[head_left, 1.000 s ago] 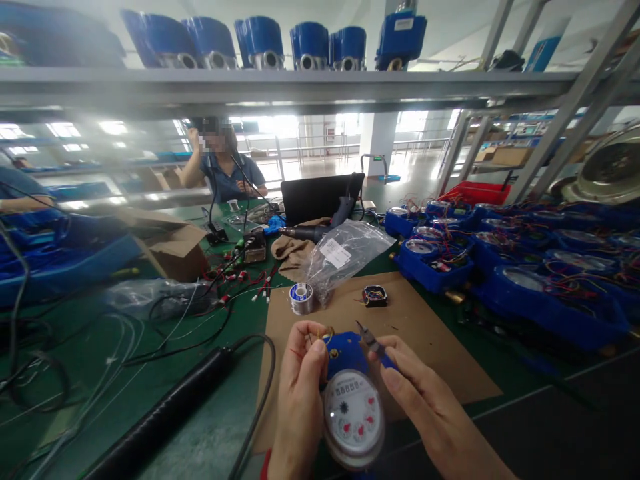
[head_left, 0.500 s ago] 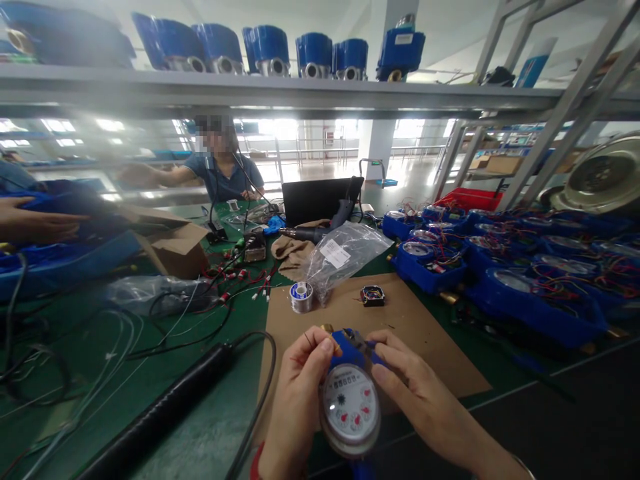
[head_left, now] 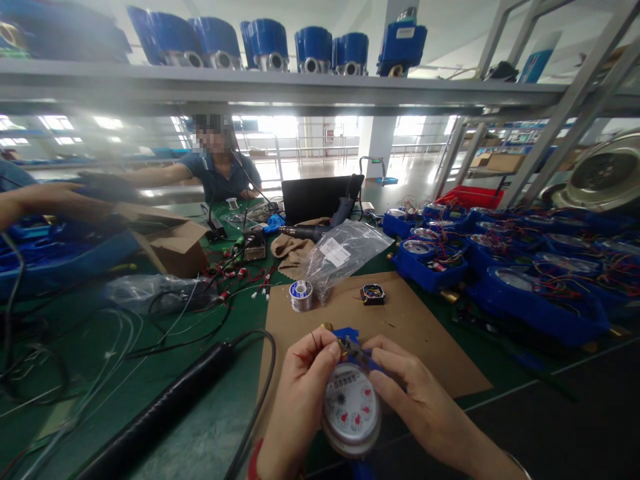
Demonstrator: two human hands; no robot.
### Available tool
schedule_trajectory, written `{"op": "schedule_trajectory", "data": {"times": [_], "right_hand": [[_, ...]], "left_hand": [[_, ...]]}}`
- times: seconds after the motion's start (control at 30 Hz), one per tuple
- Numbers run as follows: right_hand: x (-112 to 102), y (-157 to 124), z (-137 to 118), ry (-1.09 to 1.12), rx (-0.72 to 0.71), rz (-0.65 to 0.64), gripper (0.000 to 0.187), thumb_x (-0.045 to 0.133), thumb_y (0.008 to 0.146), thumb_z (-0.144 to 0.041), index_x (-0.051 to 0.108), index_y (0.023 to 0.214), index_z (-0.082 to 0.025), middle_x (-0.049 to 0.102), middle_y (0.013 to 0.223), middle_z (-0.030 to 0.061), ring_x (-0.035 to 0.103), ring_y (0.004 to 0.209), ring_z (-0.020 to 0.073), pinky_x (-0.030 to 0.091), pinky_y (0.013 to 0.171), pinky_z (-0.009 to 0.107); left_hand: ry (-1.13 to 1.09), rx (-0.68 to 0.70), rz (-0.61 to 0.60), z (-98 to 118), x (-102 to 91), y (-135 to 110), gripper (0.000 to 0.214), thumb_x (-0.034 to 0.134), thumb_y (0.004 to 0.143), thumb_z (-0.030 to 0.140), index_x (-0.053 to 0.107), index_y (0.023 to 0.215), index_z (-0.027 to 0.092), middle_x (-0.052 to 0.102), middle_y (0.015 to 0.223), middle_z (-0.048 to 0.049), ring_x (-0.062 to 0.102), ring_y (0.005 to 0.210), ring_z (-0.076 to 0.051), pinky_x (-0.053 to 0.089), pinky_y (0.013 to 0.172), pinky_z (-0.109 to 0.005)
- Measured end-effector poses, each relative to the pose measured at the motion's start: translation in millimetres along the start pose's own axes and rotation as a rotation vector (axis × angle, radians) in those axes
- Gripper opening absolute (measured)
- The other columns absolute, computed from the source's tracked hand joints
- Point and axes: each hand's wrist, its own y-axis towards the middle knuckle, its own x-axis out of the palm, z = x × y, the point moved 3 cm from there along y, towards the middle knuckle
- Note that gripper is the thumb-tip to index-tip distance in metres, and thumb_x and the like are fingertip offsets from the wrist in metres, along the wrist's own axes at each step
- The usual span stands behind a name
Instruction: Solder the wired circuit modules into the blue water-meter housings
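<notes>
My left hand (head_left: 299, 400) grips a blue water meter (head_left: 350, 407) by its left side; its white dial faces up at me. Thin wires poke out between the left thumb and fingers. My right hand (head_left: 410, 393) holds small blue-handled pliers (head_left: 361, 353), whose jaws touch the meter's blue top near a brass fitting. Both hands hover over a brown cardboard sheet (head_left: 415, 320) on the green bench.
On the cardboard lie a solder spool (head_left: 301, 296), a small black square part (head_left: 373, 294) and a clear plastic bag (head_left: 343, 253). Several blue meters (head_left: 500, 267) crowd the right. A black corrugated hose (head_left: 165, 407) and cables run left. Another person (head_left: 220, 167) sits across, arm stretched left.
The pliers' jaws have dropped from above the meter onto its blue top. The meter shifted slightly towards me. The person opposite lowered a hand from the head and reached out to the left.
</notes>
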Motion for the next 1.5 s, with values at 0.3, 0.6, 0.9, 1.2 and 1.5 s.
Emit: {"op": "schedule_trajectory", "data": {"times": [0.3, 0.6, 0.9, 1.2, 1.5], "right_hand": [[5, -1, 7, 0.232, 0.094, 0.038, 0.032, 0.05, 0.098, -0.036, 0.063, 0.076, -0.017, 0.06, 0.087, 0.0037, 0.058, 0.082, 0.0192, 0.048, 0.074, 0.03], [-64, -17, 26, 0.29, 0.153, 0.56, 0.022, 0.058, 0.093, -0.045, 0.067, 0.1, -0.027, 0.063, 0.114, 0.0026, 0.056, 0.108, 0.022, 0.042, 0.101, 0.031], [-17, -26, 23, 0.19, 0.278, 0.385, 0.045, 0.054, 0.091, -0.06, 0.067, 0.115, -0.024, 0.057, 0.134, 0.0075, 0.049, 0.125, 0.0296, 0.028, 0.117, 0.045], [-15, -13, 6, 0.099, 0.136, 0.2, 0.034, 0.047, 0.099, -0.049, 0.068, 0.115, -0.028, 0.062, 0.124, 0.0031, 0.052, 0.122, 0.0243, 0.045, 0.099, 0.03], [-8, 2, -4, 0.043, 0.092, -0.041, 0.031, 0.041, 0.103, -0.036, 0.066, 0.098, -0.02, 0.058, 0.115, 0.0054, 0.056, 0.101, 0.0195, 0.044, 0.093, 0.032]], "left_hand": [[0.051, 0.006, 0.008, -4, -0.4, 1, 0.03, 0.066, 0.081, 0.04, 0.054, 0.069, 0.015, 0.045, 0.063, 0.0022, 0.034, 0.057, -0.008, 0.03, 0.052, -0.019], [-0.016, -0.024, 0.06, -12, -6.4, -4, 0.035, 0.069, 0.081, 0.046, 0.057, 0.075, 0.014, 0.049, 0.067, 0.0017, 0.038, 0.058, -0.006, 0.031, 0.052, -0.016], [-0.229, -0.004, 0.115, -14, -6.9, -6, 0.033, 0.065, 0.08, 0.041, 0.052, 0.104, 0.021, 0.03, 0.056, 0.009, 0.023, 0.05, -0.006, 0.023, 0.048, -0.016], [-0.288, 0.036, 0.16, -15, -5.1, -4, 0.024, 0.056, 0.09, 0.037, 0.044, 0.079, 0.02, 0.035, 0.06, 0.0066, 0.027, 0.053, -0.007, 0.027, 0.048, -0.017], [-0.275, -0.061, 0.128, -13, -3.7, 1, 0.04, 0.079, 0.071, 0.046, 0.054, 0.079, 0.015, 0.034, 0.053, 0.0098, 0.024, 0.047, -0.003, 0.02, 0.043, -0.014]]}}
